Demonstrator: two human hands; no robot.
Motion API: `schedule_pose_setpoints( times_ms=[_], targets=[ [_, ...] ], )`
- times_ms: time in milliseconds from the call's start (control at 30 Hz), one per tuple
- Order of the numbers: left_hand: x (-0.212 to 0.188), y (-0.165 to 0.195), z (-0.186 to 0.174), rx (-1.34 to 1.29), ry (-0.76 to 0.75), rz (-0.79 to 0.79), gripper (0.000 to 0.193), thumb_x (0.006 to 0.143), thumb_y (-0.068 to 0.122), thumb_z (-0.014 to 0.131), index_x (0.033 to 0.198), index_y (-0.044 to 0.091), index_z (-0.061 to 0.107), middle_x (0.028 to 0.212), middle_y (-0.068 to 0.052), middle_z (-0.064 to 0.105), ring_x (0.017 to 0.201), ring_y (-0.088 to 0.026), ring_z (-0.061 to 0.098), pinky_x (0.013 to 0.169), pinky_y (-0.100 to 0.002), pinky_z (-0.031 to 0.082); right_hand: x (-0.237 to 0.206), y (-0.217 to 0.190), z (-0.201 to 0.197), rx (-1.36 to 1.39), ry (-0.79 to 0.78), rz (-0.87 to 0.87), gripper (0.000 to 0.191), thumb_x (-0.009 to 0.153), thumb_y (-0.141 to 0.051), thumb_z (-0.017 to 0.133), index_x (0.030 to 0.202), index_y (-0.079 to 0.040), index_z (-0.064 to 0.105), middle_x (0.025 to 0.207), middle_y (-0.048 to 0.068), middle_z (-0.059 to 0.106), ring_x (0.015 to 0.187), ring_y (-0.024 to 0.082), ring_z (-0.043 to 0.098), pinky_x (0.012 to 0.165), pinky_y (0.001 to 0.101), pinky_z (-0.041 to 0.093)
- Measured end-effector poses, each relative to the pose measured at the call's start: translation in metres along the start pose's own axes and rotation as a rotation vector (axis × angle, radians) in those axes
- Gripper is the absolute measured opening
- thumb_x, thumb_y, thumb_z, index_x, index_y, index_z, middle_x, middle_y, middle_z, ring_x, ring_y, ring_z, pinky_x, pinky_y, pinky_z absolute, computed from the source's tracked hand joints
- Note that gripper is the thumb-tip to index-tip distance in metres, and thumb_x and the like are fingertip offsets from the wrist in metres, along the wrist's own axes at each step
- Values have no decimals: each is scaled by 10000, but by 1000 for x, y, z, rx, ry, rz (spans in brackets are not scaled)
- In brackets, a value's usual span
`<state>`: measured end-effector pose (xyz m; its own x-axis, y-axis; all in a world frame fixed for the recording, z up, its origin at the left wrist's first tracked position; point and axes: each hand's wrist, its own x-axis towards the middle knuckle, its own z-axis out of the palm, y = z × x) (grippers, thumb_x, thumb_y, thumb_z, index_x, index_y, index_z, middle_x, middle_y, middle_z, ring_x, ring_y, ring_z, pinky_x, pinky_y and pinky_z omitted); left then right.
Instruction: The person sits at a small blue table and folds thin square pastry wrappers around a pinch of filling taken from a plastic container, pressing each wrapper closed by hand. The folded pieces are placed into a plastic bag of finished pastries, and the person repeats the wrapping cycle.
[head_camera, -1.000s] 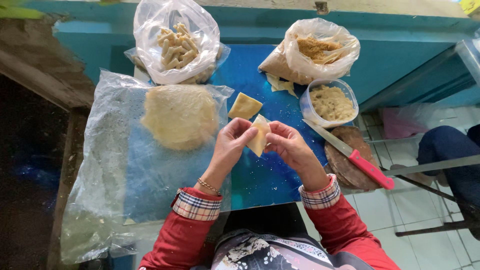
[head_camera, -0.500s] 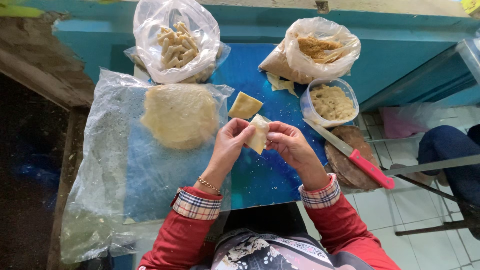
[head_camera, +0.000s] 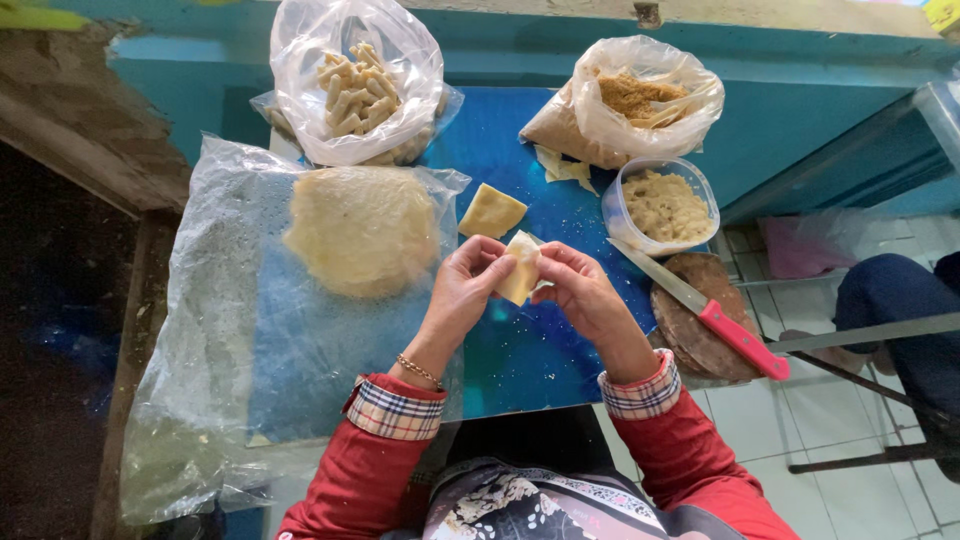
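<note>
Pastry square (head_camera: 520, 268) pinched by fingers of left hand (head_camera: 468, 285) and right hand (head_camera: 580, 290), clear bags behind

Both hands, left hand (head_camera: 468, 285) and right hand (head_camera: 580, 290), pinch one dough square (head_camera: 520, 268) between them above the table (head_camera: 530, 360). Left of the grip: stacked dough sheets (head_camera: 362, 228) on plastic (head_camera: 230, 330). Just behind: a second square (head_camera: 492, 211). Right: filling tub (head_camera: 665, 205), knife (head_camera: 700, 312). Far behind: two bags (head_camera: 355, 80).
</note>
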<state>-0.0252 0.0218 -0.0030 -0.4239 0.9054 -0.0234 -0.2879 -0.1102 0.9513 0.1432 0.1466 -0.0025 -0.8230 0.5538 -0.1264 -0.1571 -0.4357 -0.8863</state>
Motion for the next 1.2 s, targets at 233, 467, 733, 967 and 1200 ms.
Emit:
schedule_pose_setpoints(
  times_ms=[233,467,733,967,1200],
  targets=[
    [0,-4,-1,79,-84,-22,177,969,217,706,1055,63,709,825,35,655,740,-34,585,609,-209,482,3,5,-11,-59,87,-44,186,1026,-185,659,1107,-24,706,988,52,729,853,123,695,729,284,573],
    [0,-3,1,53,-124,-119,203,1008,246,654,1049,50,687,862,22,691,747,-38,601,625,-205,486,4,0,-11,133,82,61,200,1023,-200,649,1109,-24,690,936,67,741,767,126,713,660,275,580],
    [-11,19,14,478,186,418,181,895,122,749,1048,43,691,982,-47,685,858,-112,692,694,-259,572,5,1,-12,91,129,41,182,1012,-190,669,1079,-22,691,915,69,742,701,139,706,623,287,583],
    [-16,29,20,413,48,225,182,884,175,798,922,30,695,811,-42,730,742,-113,717,679,-265,617,2,6,-5,-142,102,-37,194,981,-172,700,1067,-1,731,890,56,734,754,122,699,680,282,586],
    [-17,27,19,597,135,332,169,913,192,759,921,26,730,802,-59,750,700,-102,733,648,-268,588,-3,2,9,-340,165,-130,204,1005,-196,686,1053,-2,728,893,32,725,763,92,669,699,268,576]
  ],
)
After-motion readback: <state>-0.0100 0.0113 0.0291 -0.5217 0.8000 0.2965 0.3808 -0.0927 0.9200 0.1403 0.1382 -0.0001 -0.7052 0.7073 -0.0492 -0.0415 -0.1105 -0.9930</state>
